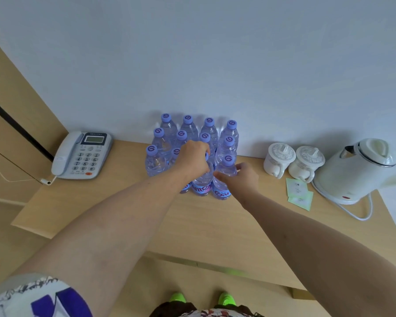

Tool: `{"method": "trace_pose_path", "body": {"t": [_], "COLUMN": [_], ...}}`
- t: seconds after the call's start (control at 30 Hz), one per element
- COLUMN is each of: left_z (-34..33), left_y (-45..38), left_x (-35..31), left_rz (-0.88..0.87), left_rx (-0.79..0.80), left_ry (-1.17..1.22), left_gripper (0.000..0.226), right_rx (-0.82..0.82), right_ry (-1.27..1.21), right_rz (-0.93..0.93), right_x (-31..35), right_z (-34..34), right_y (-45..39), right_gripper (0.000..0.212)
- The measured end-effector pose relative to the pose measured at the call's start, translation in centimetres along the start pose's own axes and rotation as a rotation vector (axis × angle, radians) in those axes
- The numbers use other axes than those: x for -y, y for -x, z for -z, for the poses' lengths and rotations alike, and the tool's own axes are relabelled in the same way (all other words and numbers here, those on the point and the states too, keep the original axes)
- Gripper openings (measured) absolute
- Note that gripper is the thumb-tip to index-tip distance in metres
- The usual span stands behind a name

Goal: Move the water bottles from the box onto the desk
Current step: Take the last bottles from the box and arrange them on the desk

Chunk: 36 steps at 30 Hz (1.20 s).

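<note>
Pale wooden desk [192, 225] bore clear purple-capped water bottles [188, 126]; left hand [193, 160] gripped one near bottle's top, right hand [244, 179] curled around its neighbour.

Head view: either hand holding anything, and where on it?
Left hand grips a water bottle around its neck and cap. Right hand pinches the neighbouring water bottle at its shoulder.
</note>
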<state>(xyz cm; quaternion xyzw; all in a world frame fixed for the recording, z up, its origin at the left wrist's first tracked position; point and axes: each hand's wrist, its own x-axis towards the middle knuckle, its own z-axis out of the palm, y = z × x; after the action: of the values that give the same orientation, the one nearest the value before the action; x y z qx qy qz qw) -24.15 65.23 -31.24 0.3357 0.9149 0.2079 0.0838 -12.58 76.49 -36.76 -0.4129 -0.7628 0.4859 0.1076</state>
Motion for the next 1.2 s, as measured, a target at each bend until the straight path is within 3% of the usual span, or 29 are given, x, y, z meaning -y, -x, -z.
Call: {"method": "trace_pose_path", "body": {"t": [0.13,0.23,0.33,0.43,0.5,0.6,0.7,0.83,1.1,1.2], "left_z": [0.6,1.8,3.5,5.5,6.5,7.0,6.9,6.7,6.8,6.3], "left_y": [-0.3,-0.3,-0.2,-0.2,-0.3,-0.2,-0.3,-0.3,-1.0,-1.3], "left_x": [0.6,1.2,2.5,5.2,7.3,10.1,12.7,14.6,14.6,13.9], "left_rz": [-0.059,-0.104,-0.163,-0.199,-0.182,-0.135,-0.051,0.030,0.061,0.028], "left_rx": [0.080,-0.026,-0.186,-0.244,-0.276,-0.281,-0.214,-0.030,0.022,0.119], "left_ry": [0.028,0.113,0.149,0.133,0.111,0.054,0.028,0.100,0.135,0.059], "left_gripper": [0.058,0.041,0.031,0.026,0.027,0.028,0.023,0.017,0.013,0.039], "right_rx": [-0.003,-0.194,-0.323,-0.369,-0.355,-0.150,0.017,0.025,-0.003,-0.072], "right_ry": [0.073,0.164,0.240,0.335,0.499,0.767,0.895,1.023,0.991,0.882], "right_rz": [-0.013,0.070,0.185,0.331,0.466,0.584,0.577,0.573,0.555,0.595], "right_x": [0.8,2.9,5.8,8.0,9.1,10.6,11.7,12.5,12.2,11.0], "right_z": [-0.3,-1.8,-3.5,-4.9,-6.0,-7.9,-9.0,-10.0,-9.9,-7.4], "right_y": [0.6,1.3,1.9,2.6,2.9,2.8,1.9,1.1,1.0,0.8], "right_gripper": [0.080,0.091,0.074,0.065,0.060,0.059,0.045,0.028,0.052,0.063]}}
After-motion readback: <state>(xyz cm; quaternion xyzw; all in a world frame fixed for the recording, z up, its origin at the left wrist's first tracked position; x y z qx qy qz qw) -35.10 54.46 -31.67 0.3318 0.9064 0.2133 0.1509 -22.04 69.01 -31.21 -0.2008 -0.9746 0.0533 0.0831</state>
